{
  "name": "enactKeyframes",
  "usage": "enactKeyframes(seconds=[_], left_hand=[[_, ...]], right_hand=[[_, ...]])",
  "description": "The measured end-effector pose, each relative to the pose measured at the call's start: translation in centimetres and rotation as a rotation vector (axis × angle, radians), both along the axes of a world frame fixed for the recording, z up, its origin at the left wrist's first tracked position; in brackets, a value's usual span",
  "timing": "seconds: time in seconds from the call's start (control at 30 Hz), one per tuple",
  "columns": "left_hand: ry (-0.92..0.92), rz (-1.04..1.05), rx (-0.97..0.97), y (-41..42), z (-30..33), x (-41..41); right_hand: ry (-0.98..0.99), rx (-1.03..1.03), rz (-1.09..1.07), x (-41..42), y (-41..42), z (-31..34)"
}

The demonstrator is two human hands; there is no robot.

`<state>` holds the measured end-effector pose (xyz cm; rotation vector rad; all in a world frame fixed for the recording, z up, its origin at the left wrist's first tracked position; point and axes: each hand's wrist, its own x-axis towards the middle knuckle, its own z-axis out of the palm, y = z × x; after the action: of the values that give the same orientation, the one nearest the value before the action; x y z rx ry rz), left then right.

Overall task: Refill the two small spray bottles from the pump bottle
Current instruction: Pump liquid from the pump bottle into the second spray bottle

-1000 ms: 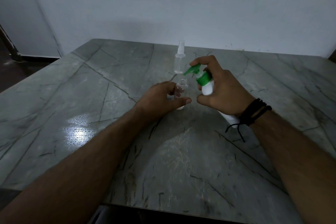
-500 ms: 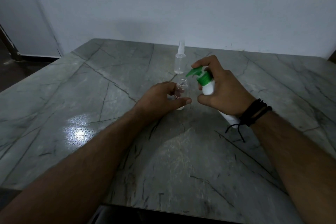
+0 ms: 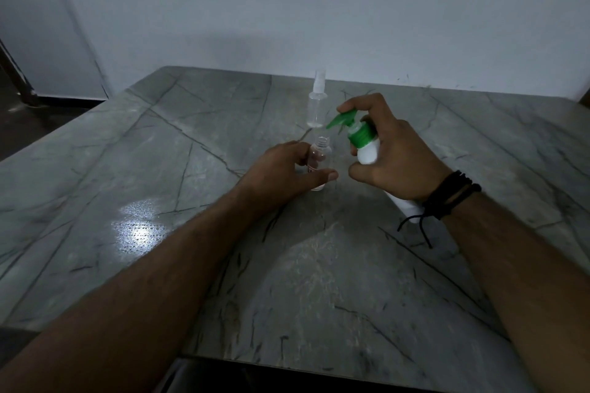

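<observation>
From the head view I see my left hand (image 3: 287, 175) near the middle of the bench (image 3: 159, 169), its grip curled round a small clear spray bottle (image 3: 320, 158) that stands upright on the stone. The thumb lies across the near side of the bottle's lower part and the fingers wrap the left and far side. The bottle's neck is uncapped and its threaded mouth faces up.

My right hand (image 3: 392, 163) is just right of that, its grip holding the white pump bottle (image 3: 368, 153) by the upper body. The bottle is tilted, its base pointing down toward my wrist and its green pump head (image 3: 346, 120) up and to the left. The forefinger rests on top of the pump head. The green spout points left, its tip above and just right of the open mouth of the small bottle; I cannot tell whether any liquid is coming out. A green collar sits between the pump head and the white body.

Farther back, just behind the held bottle, a second clear spray bottle (image 3: 317, 108) stands upright with its sprayer cap on, apart from both hands.

A black corded bracelet (image 3: 450, 195) circles my right wrist, a loose end hanging toward the bench. A bright patch of light reflects off the stone at left.
</observation>
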<state>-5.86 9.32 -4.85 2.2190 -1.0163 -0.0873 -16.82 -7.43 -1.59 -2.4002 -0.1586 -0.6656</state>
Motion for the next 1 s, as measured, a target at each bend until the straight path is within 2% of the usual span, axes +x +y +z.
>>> enactKeyframes(seconds=[1.0], left_hand=[[0.019, -0.017, 0.000, 0.23, 0.42, -0.39]], right_hand=[[-0.017, 0.011, 0.010, -0.15, -0.02, -0.04]])
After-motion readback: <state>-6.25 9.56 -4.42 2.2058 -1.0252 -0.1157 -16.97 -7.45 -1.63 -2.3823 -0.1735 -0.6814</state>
